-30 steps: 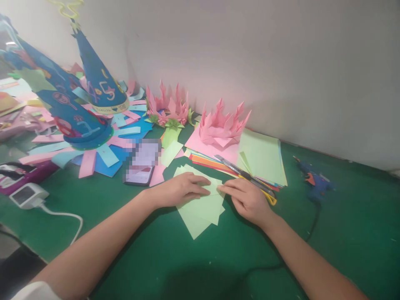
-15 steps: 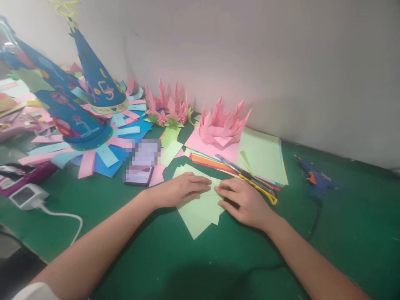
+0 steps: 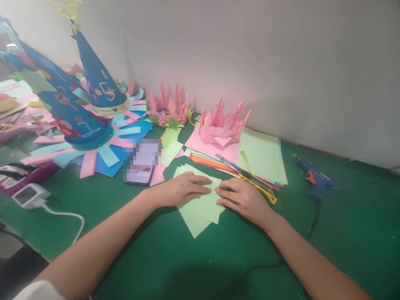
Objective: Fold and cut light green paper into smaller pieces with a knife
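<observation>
Several pale green paper squares [image 3: 200, 214] lie in a loose, overlapping pile on the green table, with a creased or folded one on top. My left hand [image 3: 179, 189] rests flat across the pile's left side, fingers stretched out and pressing the paper. From the other side, my right hand [image 3: 245, 198] touches the pile's right edge with bent fingertips; its thumb is apart from the fingers. Part of the top sheet is hidden under my fingers. Just beyond my right hand lies a box cutter [image 3: 240, 171], beside a yellow-handled tool [image 3: 270, 196].
Behind the pile, a pink paper crown [image 3: 221, 125] sits on stacked coloured paper [image 3: 265, 154], near a second crown [image 3: 167, 104]. At left are a phone [image 3: 142, 162], decorated blue cone hats [image 3: 98, 79] and a white charger [image 3: 31, 196]. A blue glue gun [image 3: 317, 179] lies at right.
The view has shifted very slightly. My right thumb has moved a little up and left along the paper's edge; my left hand stays in place on the pile.
</observation>
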Action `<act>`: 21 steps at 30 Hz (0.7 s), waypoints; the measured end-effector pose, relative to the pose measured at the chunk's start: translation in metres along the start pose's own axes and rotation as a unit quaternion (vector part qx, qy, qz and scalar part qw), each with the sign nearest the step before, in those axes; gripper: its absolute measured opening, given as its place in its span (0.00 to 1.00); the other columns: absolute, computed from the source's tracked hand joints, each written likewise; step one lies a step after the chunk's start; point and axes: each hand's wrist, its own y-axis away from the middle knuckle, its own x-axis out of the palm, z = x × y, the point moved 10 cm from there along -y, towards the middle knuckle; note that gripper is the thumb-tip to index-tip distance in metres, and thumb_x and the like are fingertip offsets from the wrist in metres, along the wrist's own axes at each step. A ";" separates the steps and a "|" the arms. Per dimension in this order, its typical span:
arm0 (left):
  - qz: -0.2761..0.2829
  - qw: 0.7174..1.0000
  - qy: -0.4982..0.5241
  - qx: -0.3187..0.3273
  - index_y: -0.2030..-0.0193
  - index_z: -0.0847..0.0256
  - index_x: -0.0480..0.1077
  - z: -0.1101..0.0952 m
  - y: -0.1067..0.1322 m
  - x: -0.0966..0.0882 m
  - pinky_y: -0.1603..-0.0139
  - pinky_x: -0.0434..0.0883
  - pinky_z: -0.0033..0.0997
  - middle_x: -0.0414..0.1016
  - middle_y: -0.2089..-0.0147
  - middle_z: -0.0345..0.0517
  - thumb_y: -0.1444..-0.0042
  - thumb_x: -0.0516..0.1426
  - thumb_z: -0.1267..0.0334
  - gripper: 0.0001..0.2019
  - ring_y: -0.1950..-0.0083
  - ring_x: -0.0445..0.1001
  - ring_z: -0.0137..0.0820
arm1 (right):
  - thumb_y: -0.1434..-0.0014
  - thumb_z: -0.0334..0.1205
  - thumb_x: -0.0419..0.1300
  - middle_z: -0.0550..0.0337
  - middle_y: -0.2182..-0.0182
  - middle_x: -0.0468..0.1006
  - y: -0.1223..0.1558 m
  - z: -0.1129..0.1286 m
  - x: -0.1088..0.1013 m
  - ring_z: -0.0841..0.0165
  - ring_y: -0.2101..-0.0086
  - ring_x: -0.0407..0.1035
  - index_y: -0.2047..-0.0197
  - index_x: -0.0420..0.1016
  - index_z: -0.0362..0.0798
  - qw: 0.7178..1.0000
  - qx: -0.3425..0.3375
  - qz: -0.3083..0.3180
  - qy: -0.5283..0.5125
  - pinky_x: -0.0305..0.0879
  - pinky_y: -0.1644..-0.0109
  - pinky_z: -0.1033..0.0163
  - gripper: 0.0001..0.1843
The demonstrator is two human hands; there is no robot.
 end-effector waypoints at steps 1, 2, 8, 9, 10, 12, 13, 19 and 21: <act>-0.004 1.000 -0.002 0.003 0.44 0.53 0.69 0.000 0.000 0.000 0.45 0.64 0.37 0.65 0.38 0.47 0.35 0.49 0.67 0.16 0.47 0.68 0.35 | 0.37 0.43 0.55 0.54 0.62 0.76 0.001 0.000 0.000 0.64 0.62 0.70 0.58 0.75 0.49 1.000 -0.003 -0.001 0.002 0.71 0.58 0.56 0.11; -0.008 1.000 -0.005 0.008 0.44 0.53 0.69 -0.001 0.000 -0.001 0.45 0.64 0.36 0.66 0.39 0.47 0.35 0.49 0.67 0.16 0.47 0.68 0.35 | 0.37 0.43 0.55 0.54 0.62 0.76 0.001 0.000 0.001 0.64 0.62 0.70 0.57 0.75 0.48 1.000 -0.009 -0.001 0.008 0.71 0.57 0.56 0.11; -0.012 0.999 -0.031 0.035 0.46 0.56 0.71 -0.009 -0.001 -0.002 0.45 0.64 0.37 0.67 0.40 0.52 0.35 0.49 0.67 0.15 0.44 0.68 0.37 | 0.37 0.38 0.55 0.54 0.62 0.77 0.001 0.011 0.002 0.65 0.61 0.70 0.57 0.74 0.47 0.997 -0.071 -0.003 0.035 0.70 0.55 0.56 0.09; -0.015 0.999 -0.032 0.036 0.46 0.55 0.72 -0.010 -0.001 -0.003 0.45 0.64 0.38 0.67 0.40 0.53 0.35 0.49 0.67 0.15 0.45 0.69 0.37 | 0.37 0.37 0.54 0.54 0.62 0.77 0.000 0.012 0.002 0.66 0.61 0.70 0.57 0.74 0.47 0.997 -0.068 -0.002 0.023 0.71 0.56 0.57 0.09; -0.018 0.999 -0.032 0.037 0.47 0.55 0.72 -0.010 -0.001 -0.004 0.45 0.64 0.38 0.68 0.40 0.53 0.35 0.49 0.67 0.15 0.45 0.70 0.37 | 0.36 0.36 0.54 0.55 0.62 0.77 -0.001 0.012 0.000 0.67 0.62 0.71 0.58 0.74 0.47 0.998 -0.063 -0.002 0.011 0.71 0.57 0.58 0.09; -0.023 0.999 -0.030 0.039 0.47 0.54 0.72 -0.011 0.000 -0.006 0.46 0.65 0.38 0.68 0.41 0.53 0.35 0.48 0.67 0.15 0.46 0.70 0.36 | 0.36 0.35 0.53 0.56 0.65 0.77 -0.002 0.013 -0.003 0.68 0.64 0.71 0.60 0.74 0.48 0.998 -0.055 -0.006 0.001 0.71 0.60 0.61 0.09; -0.024 0.998 -0.030 0.040 0.47 0.54 0.72 -0.011 0.000 -0.006 0.46 0.65 0.38 0.68 0.41 0.54 0.35 0.48 0.67 0.15 0.46 0.70 0.37 | 0.36 0.34 0.53 0.57 0.67 0.77 -0.002 0.015 -0.005 0.69 0.66 0.71 0.63 0.74 0.48 0.998 -0.059 -0.012 0.010 0.71 0.62 0.61 0.09; -0.011 0.998 -0.047 0.041 0.47 0.55 0.72 -0.010 0.001 -0.003 0.47 0.65 0.37 0.67 0.40 0.54 0.36 0.49 0.70 0.16 0.48 0.70 0.36 | 0.38 0.32 0.54 0.57 0.72 0.76 0.007 0.021 -0.018 0.68 0.69 0.69 0.68 0.73 0.47 0.989 -0.094 -0.083 0.079 0.69 0.64 0.60 0.09; -0.007 0.998 -0.046 0.043 0.47 0.56 0.72 -0.010 0.001 -0.002 0.46 0.64 0.37 0.66 0.40 0.53 0.36 0.49 0.70 0.16 0.46 0.69 0.37 | 0.38 0.33 0.54 0.54 0.65 0.78 0.006 0.020 -0.014 0.66 0.64 0.70 0.60 0.74 0.47 0.991 -0.091 -0.070 0.069 0.70 0.59 0.58 0.08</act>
